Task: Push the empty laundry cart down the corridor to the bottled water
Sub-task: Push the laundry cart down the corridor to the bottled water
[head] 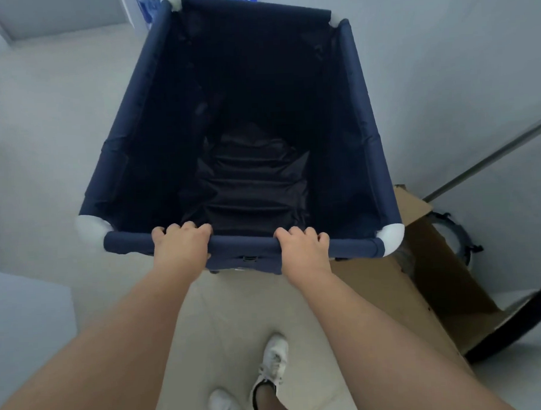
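Navy fabric cart (153, 117), empty inside, has both the left hand (181, 242) and right hand (303, 245) gripping its near rail, and blue water bottles (149, 5) show just past its far edge, so the push looks nearly finished.

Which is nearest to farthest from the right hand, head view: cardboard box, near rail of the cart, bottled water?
1. near rail: the right hand grips it, fingers curled over the top.
2. cardboard box: on the floor, to the right of the cart's near right corner.
3. bottled water: beyond the cart's far end, at the top of the view.
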### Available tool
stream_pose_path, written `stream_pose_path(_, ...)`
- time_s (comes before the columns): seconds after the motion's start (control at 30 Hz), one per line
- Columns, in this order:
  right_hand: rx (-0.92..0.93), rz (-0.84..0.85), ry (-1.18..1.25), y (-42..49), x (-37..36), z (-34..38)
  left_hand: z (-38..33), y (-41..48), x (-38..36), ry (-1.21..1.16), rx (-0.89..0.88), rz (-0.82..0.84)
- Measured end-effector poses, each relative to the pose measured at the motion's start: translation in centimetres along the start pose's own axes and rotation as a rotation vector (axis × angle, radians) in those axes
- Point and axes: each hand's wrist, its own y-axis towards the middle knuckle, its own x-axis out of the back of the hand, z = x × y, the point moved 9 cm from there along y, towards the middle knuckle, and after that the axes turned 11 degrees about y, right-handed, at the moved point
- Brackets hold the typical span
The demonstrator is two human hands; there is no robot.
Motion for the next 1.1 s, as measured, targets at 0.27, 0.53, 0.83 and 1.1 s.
stream_pose_path(0.27,-0.01,0.003,0.027,5.4,1.5,0.0,0.7,5.8,1.8,0.014,-0.013,-0.016)
stream_pose_path(0.53,-0.01,-0.023,0.022,10.9,3.1,-0.5,0.9,11.7,3.2,0.0,-0.008,-0.022)
stream_pose_path(0.83,-0.042,-0.049,0.024,16.2,4.8,-0.4,1.5,17.7,5.1,-0.004,-0.046,-0.065)
stream_pose_path(1.1,-0.116,-0.066,-0.007,23.2,6.4,-0.8,1.7,25.4,7.8,0.013,-0.12,-0.061)
